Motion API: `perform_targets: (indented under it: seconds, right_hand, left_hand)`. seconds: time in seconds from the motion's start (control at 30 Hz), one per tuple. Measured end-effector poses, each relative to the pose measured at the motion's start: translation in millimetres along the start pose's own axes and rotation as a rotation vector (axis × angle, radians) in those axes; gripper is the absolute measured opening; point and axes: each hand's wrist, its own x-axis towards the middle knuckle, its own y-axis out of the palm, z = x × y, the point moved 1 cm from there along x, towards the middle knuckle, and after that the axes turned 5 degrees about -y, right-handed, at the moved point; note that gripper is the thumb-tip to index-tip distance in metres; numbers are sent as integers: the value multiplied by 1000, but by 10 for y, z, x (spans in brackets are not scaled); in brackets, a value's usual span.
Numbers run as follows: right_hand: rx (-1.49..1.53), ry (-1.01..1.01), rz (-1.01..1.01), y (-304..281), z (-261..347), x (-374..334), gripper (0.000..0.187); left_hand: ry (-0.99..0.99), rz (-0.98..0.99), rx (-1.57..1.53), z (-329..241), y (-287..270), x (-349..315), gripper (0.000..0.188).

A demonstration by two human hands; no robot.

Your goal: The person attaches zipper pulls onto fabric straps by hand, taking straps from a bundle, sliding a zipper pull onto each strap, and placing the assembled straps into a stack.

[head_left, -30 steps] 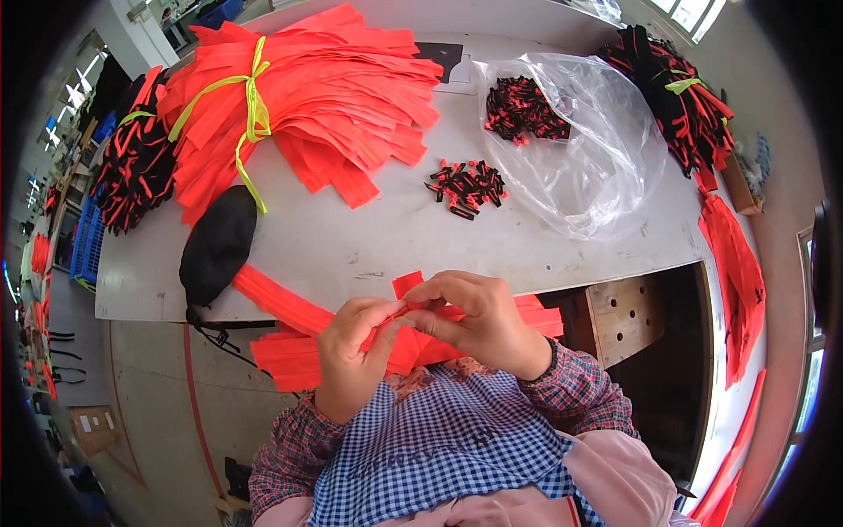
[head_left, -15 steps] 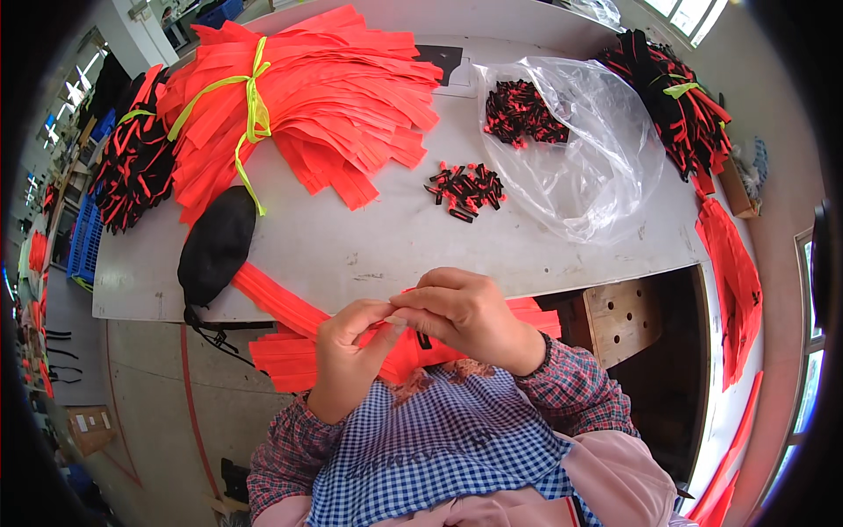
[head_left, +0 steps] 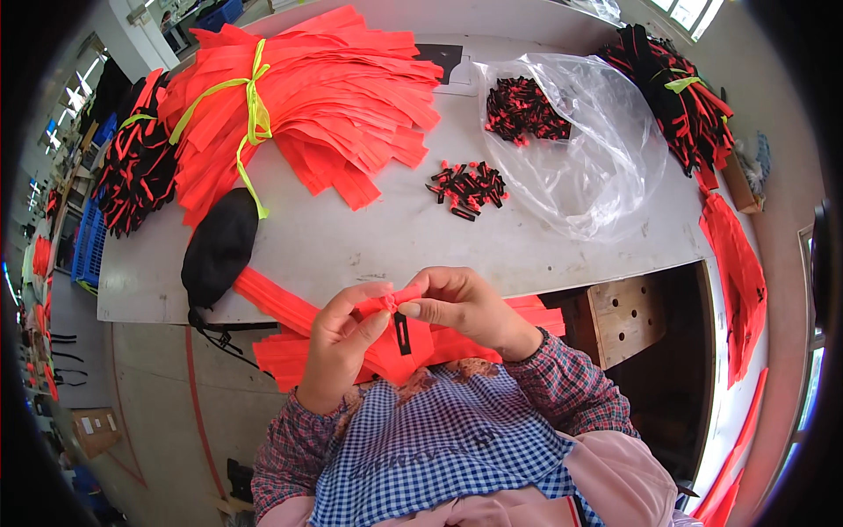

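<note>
Above my lap, my left hand (head_left: 344, 338) and my right hand (head_left: 465, 307) meet with thumbs and forefingers closed on the end of a red zipper tape (head_left: 406, 295), one at each side. From between my fingertips hangs a narrow black pull tab (head_left: 403, 335) with a slot along its middle. How the tab joins the tape is hidden by my fingers. Under my hands, a flat stack of red zipper tapes (head_left: 281, 358) lies across my lap. Another red length (head_left: 277, 299) runs up from it to the table beside a black rounded pouch (head_left: 219, 249).
On the white table (head_left: 351, 241) lie a big red bundle (head_left: 307, 97) tied with yellow-green ribbon, a loose pile of black-and-red pull tabs (head_left: 467, 188) and a clear plastic bag (head_left: 597, 167) holding more. Black-and-red bundles (head_left: 136, 158) flank them. A wooden box (head_left: 626, 321) stands under the table.
My fingertips have moved slightly apart, and the folded red tape end now shows between them. The black pull tab hangs lower and in plain view. The head view has shifted slightly.
</note>
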Motion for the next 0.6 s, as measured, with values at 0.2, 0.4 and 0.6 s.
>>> perform_targets:
  seconds: [0.2, 0.4, 0.6]
  right_hand:
    - [126, -55, 42, 55, -44, 1, 5]
    - [333, -1, 76, 109, -66, 11, 5]
    - [366, 44, 40, 132, -106, 16, 4]
  left_hand:
    - [-132, 93, -322, 58, -69, 5, 33]
    - [-185, 133, -434, 106, -94, -3, 32]
    - [-212, 205, -397, 102, -118, 8, 31]
